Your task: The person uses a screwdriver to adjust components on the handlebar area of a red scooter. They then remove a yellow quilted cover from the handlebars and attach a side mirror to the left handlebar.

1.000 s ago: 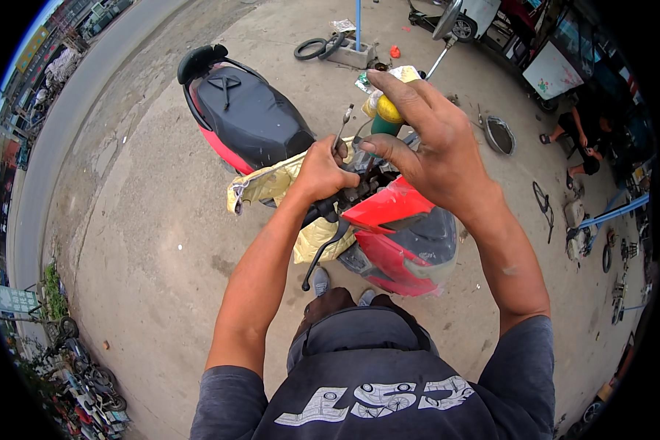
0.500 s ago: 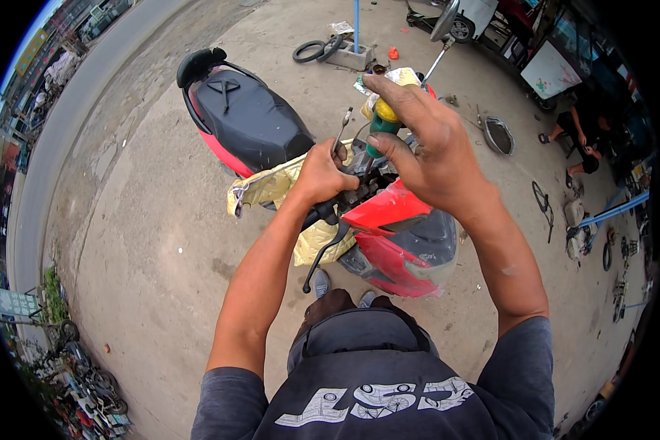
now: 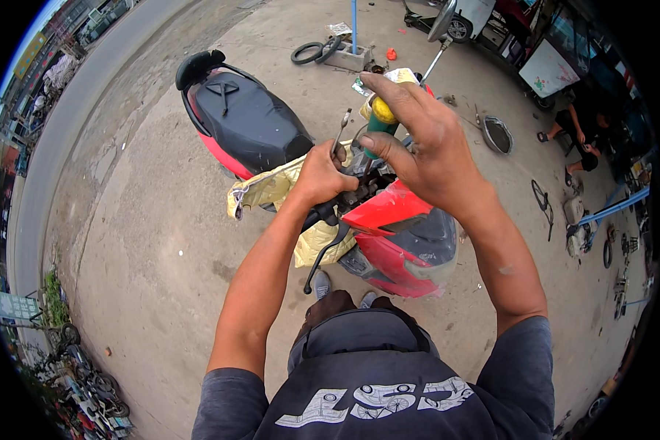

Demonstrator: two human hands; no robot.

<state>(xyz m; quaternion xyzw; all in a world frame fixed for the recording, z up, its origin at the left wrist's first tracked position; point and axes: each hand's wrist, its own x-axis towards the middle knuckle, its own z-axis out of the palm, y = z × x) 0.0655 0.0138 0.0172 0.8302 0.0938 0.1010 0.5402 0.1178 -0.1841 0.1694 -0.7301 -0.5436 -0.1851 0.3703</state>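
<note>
My left hand [image 3: 321,173] is closed on a thin metal tool [image 3: 343,123] with a jointed tip, at the handlebar of a red and black scooter [image 3: 396,257]. Just right of it, a screwdriver with a green and yellow handle [image 3: 380,125] stands upright in the handlebar area. My right hand [image 3: 441,150] arches over that handle with fingers apart, the thumb seeming to touch its green part and the index finger above the yellow top. A yellow quilted cover [image 3: 320,246] drapes below the handlebar, and the black seat [image 3: 249,117] lies beyond. The screwdriver's tip is hidden.
A seated person [image 3: 587,132] is at right, near a metal basin [image 3: 496,136] and scattered parts. Two tyres [image 3: 306,53] lie by a concrete block [image 3: 345,57] with a blue pole. A vehicle [image 3: 546,70] stands top right, motorbikes [image 3: 88,381] lower left, and a road [image 3: 66,117] runs along the left.
My right hand has shifted slightly left, with its thumb onto the green part of the screwdriver handle. My left hand and the scooter look almost unchanged.
</note>
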